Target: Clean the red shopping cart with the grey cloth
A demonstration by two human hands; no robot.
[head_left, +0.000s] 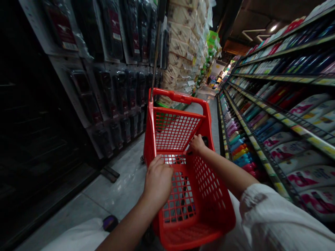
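A red plastic shopping cart (229, 212) with a grid floor stands in front of me, and nothing lies in its basket. Over its left rim rests my left hand (159, 176), fingers curled round the edge. Inside the basket, near the right wall and the lower right corner of the tilted grid panel (178, 129), is my right hand (196, 143). Its fingers are bent at the panel's edge, and a small dark part shows beside them; exactly what they grip is hard to see. A raised red handle frame rises at the far end.
Shelves of bottles (300, 146) line the right side. On the left hang packaged dark items (120, 87), with stacked beige packs (180, 45) beyond. Grey tiled floor (125, 188) runs between, and a black metal foot (110, 173) sticks out at left.
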